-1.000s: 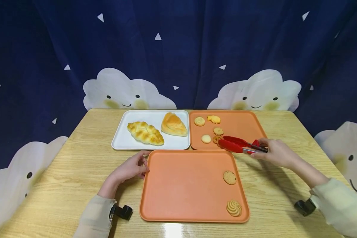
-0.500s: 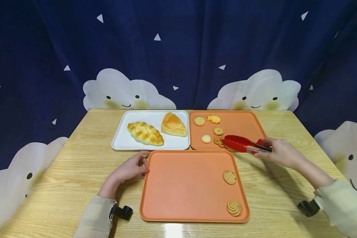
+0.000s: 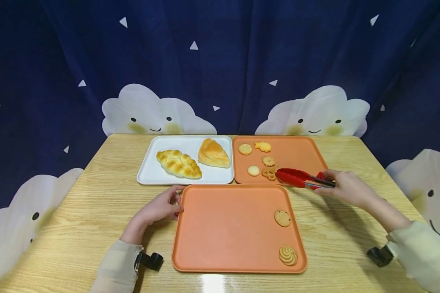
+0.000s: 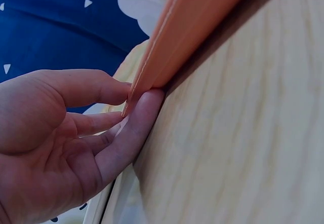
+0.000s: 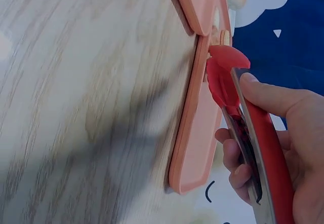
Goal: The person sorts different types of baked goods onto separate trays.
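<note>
Three trays sit on the wooden table [image 3: 88, 203]: the large near orange tray [image 3: 227, 228], whose left rim the left hand [image 3: 157, 208] pinches between thumb and fingers, then a white tray [image 3: 150, 171] and a far orange tray [image 3: 297, 152]. The right hand [image 3: 346, 188] grips red tongs [image 3: 297, 178], their tips closed on a pretzel cookie [image 3: 268, 173] in the far orange tray.
</note>
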Tool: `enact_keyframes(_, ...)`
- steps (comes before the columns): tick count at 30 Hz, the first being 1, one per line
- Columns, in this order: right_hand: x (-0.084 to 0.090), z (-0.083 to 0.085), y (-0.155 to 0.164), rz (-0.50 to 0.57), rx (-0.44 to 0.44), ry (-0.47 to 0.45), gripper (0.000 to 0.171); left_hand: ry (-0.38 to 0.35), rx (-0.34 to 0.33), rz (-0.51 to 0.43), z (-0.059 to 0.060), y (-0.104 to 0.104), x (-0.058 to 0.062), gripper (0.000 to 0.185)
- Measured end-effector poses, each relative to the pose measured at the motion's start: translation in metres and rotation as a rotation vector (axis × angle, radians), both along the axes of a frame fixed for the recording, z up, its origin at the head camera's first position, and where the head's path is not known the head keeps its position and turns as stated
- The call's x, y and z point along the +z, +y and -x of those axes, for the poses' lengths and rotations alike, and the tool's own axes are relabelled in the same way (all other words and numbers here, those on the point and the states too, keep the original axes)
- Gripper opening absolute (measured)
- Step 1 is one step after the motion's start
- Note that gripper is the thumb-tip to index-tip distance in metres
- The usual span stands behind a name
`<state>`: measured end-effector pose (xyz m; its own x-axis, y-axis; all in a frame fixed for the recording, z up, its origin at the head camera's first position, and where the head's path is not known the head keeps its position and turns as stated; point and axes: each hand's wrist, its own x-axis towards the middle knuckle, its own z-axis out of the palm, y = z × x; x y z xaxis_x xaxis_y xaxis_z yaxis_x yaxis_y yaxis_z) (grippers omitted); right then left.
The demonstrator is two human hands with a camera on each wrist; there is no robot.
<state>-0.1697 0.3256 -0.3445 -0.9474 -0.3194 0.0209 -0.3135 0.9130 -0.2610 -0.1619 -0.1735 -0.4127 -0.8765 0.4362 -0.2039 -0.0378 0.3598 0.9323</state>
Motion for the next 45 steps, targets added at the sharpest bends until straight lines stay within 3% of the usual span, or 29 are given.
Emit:
enact_keyframes(9, 0.004, -0.003, -0.004, 0.018, 0.009, -0.010, 0.054, 0.000, 0.000, 0.004, 0.001, 0.000, -0.001, 0.059)
enact_keyframes(16, 0.011, -0.015, 0.005, 0.007, 0.051, 0.059, 0.040, 0.001, 0.000, 0.005, 0.001, 0.001, 0.000, 0.059)
enact_keyframes(25, 0.021, -0.037, 0.009, -0.009, 0.168, 0.062, 0.051, 0.003, -0.002, 0.007, 0.001, 0.000, -0.001, 0.059)
enact_keyframes(36, 0.029, -0.047, 0.005, -0.105, 0.167, -0.122, 0.079, 0.004, -0.004, 0.004, 0.001, 0.000, -0.002, 0.059)
enact_keyframes(45, 0.036, -0.049, -0.001, -0.168, 0.180, -0.127, 0.082, 0.004, -0.001, 0.006, 0.001, -0.001, 0.000, 0.059)
